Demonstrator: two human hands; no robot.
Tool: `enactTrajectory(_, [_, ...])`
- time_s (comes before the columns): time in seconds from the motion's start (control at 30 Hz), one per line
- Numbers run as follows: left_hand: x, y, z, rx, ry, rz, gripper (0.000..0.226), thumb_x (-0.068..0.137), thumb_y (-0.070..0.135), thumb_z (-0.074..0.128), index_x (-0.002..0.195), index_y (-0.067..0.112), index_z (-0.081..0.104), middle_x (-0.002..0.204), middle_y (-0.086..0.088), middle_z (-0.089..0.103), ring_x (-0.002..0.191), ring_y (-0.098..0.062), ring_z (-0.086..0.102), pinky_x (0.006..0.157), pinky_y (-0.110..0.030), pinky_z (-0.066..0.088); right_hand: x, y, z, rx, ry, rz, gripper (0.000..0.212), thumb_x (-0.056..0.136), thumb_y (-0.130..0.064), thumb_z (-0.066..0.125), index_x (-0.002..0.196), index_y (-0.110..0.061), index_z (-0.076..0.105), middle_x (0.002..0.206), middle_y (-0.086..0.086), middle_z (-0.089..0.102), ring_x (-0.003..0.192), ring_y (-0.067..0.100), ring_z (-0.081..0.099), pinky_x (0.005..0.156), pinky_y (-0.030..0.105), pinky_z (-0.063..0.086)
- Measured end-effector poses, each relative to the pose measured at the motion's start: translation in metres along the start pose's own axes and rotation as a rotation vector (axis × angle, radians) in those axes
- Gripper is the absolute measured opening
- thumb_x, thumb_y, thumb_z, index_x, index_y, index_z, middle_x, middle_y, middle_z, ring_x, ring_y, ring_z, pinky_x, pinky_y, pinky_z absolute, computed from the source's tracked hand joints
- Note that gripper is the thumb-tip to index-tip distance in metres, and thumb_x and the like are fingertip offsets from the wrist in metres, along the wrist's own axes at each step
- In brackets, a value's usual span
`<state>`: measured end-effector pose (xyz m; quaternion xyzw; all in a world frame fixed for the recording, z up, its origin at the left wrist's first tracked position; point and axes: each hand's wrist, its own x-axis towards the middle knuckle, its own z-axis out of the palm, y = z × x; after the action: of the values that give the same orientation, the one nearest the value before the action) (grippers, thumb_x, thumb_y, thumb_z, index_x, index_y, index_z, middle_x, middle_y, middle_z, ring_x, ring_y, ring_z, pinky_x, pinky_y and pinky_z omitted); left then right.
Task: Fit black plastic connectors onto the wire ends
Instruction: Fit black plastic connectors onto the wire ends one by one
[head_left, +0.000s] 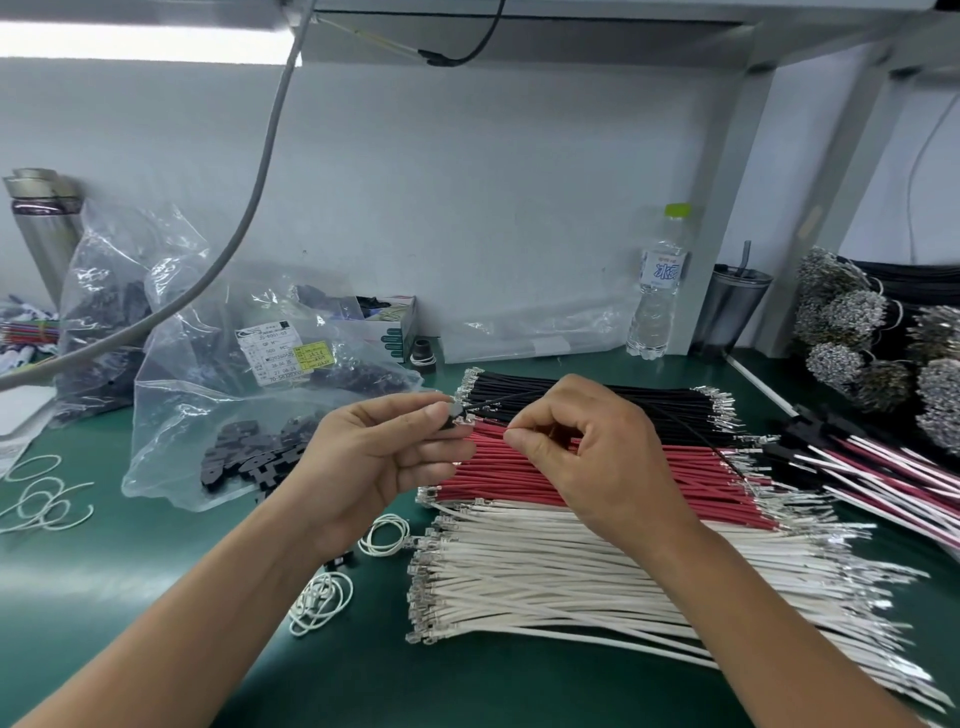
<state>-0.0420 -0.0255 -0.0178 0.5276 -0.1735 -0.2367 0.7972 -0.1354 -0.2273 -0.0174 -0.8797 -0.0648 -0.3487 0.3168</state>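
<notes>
My left hand (382, 457) pinches a small black plastic connector (453, 415) between thumb and fingertips above the wire stacks. My right hand (587, 457) has its fingers curled and pinches a thin black wire (691, 434), whose near end meets the connector and whose far end trails off to the right. Below the hands lie three flat stacks of cut wires with metal terminals: black wires (649, 402), red wires (519, 478) and white wires (571, 582). An open clear bag (182, 452) at the left holds loose black connectors (244, 457).
Finished wire sets with black connectors (872, 462) lie at the right, with bundles of terminated wires (857, 332) behind. A water bottle (657, 291), a dark cup (727, 312), more plastic bags (104, 312) and white rubber bands (322, 600) sit on the green mat (156, 561). A grey cable (249, 208) hangs across the left.
</notes>
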Motion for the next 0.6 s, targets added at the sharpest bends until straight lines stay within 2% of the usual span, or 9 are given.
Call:
enactTrajectory(0.13, [-0.0002, 0.0017, -0.0001, -0.016, -0.018, -0.009, 0.031, 0.069, 0.018, 0.081, 0.098, 0.006, 0.081, 0.099, -0.026, 0.076, 0.080, -0.028, 0.079, 0.062, -0.029, 0.064, 0.0002, -0.0026, -0.0028, 0.022, -0.002, -0.030, 0.004, 0.089, -0.024, 0.075, 0.089, -0.028, 0.076, 0.084, -0.016, 0.061, 0.082, 0.010, 0.062, 0.073, 0.039, 0.052])
enactTrajectory(0.4, [0.0003, 0.0007, -0.0023, 0.000, -0.027, -0.013, 0.033, 0.070, 0.020, 0.081, 0.099, 0.005, 0.081, 0.097, -0.023, 0.077, 0.076, -0.026, 0.078, 0.063, -0.028, 0.064, -0.0006, -0.0060, -0.0026, -0.048, 0.073, -0.030, 0.005, 0.091, -0.026, 0.071, 0.089, -0.030, 0.074, 0.085, -0.018, 0.059, 0.081, 0.008, 0.060, 0.070, 0.027, 0.050])
enactTrajectory(0.6, [0.0003, 0.0006, -0.0024, -0.003, -0.040, -0.016, 0.033, 0.070, 0.021, 0.081, 0.098, 0.005, 0.081, 0.095, -0.023, 0.078, 0.075, -0.025, 0.078, 0.062, -0.028, 0.063, -0.0008, -0.0044, -0.0035, -0.064, 0.044, -0.022, 0.006, 0.090, -0.025, 0.072, 0.087, -0.030, 0.074, 0.082, -0.017, 0.057, 0.076, 0.009, 0.059, 0.068, 0.031, 0.050])
